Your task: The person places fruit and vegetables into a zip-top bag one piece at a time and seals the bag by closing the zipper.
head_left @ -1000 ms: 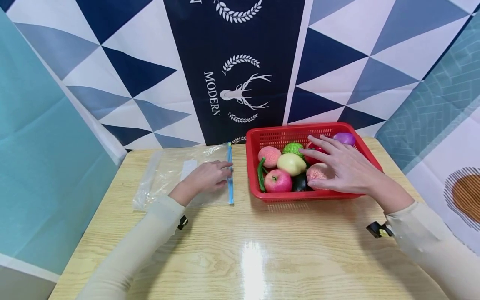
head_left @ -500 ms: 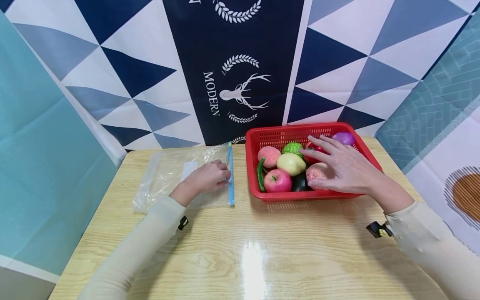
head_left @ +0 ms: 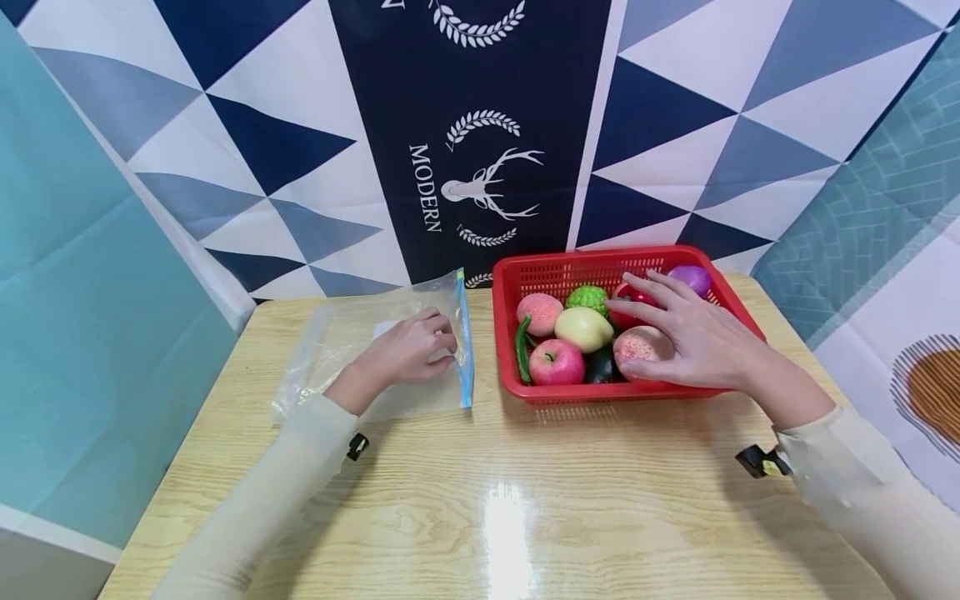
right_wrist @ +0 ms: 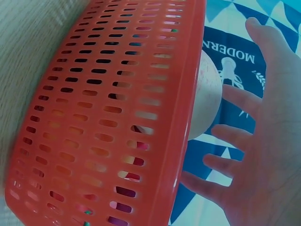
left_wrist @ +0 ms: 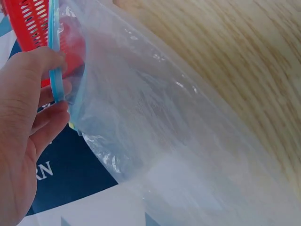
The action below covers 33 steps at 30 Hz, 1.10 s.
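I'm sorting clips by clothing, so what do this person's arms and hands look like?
The left sleeve and right sleeve are long, plain and cream-coloured. The left hand and right hand are bare, with no gloves or rings showing. A small black block sits under each cuff, left block and right block; the right one has a yellow patch. No cables show.

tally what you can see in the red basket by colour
Peach-pink: 2, left peach and right peach
Deep pink: 1, apple
Pale yellow: 1, oval fruit
Green: at least 2, bumpy fruit and chili
Purple: 1, rounded piece
Dark: 1, blackish piece
Red: at least 1, red piece, partly behind right hand
Total: at least 9
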Each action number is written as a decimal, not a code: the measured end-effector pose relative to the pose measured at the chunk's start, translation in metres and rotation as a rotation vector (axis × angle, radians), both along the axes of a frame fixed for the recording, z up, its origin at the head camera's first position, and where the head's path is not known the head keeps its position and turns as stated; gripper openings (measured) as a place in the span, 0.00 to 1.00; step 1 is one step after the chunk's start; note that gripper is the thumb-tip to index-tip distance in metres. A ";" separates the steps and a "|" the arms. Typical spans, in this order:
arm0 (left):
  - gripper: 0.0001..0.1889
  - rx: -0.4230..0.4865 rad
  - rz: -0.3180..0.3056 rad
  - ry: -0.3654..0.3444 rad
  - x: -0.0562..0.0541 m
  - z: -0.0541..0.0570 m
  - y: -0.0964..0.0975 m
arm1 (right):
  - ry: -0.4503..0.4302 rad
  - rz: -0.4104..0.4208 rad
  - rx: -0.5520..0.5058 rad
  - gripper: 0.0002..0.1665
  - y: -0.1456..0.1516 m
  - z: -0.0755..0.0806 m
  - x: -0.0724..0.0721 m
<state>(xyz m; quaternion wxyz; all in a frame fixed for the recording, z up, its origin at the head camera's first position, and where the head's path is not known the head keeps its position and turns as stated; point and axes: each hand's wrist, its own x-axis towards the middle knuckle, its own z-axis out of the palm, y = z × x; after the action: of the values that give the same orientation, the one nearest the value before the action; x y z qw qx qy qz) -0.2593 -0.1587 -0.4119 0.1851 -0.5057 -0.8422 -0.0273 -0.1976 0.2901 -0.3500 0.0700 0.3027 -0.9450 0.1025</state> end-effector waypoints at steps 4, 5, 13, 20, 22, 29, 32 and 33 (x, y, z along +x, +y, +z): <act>0.02 0.060 -0.015 -0.008 0.005 0.009 -0.003 | 0.015 0.010 -0.007 0.51 0.001 -0.001 -0.001; 0.02 0.075 -0.019 -0.010 0.006 0.011 -0.003 | 0.018 0.012 -0.008 0.51 0.001 -0.001 -0.001; 0.04 0.128 -0.002 -0.022 0.014 0.024 0.001 | 0.014 0.000 -0.039 0.47 0.000 -0.003 -0.001; 0.07 0.135 0.050 -0.033 0.025 0.031 0.004 | 0.013 0.016 -0.056 0.45 -0.003 -0.007 0.001; 0.07 0.143 0.054 -0.033 0.027 0.032 0.005 | 0.019 0.011 -0.068 0.45 -0.003 -0.008 0.002; 0.07 0.158 0.038 -0.038 0.030 0.035 0.002 | 0.029 0.007 -0.054 0.39 -0.004 -0.013 0.005; 0.06 0.167 0.019 -0.043 0.030 0.036 0.001 | 0.029 0.013 -0.040 0.33 -0.004 -0.014 0.005; 0.06 0.170 0.012 -0.043 0.030 0.037 0.001 | 0.028 0.016 -0.038 0.32 -0.004 -0.015 0.004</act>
<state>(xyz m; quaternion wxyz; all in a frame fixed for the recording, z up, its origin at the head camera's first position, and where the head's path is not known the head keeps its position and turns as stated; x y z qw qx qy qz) -0.2292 -0.1576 -0.3753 0.2092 -0.4824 -0.8437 -0.1083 -0.1932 0.2859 -0.3654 0.0881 0.3101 -0.9394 0.1166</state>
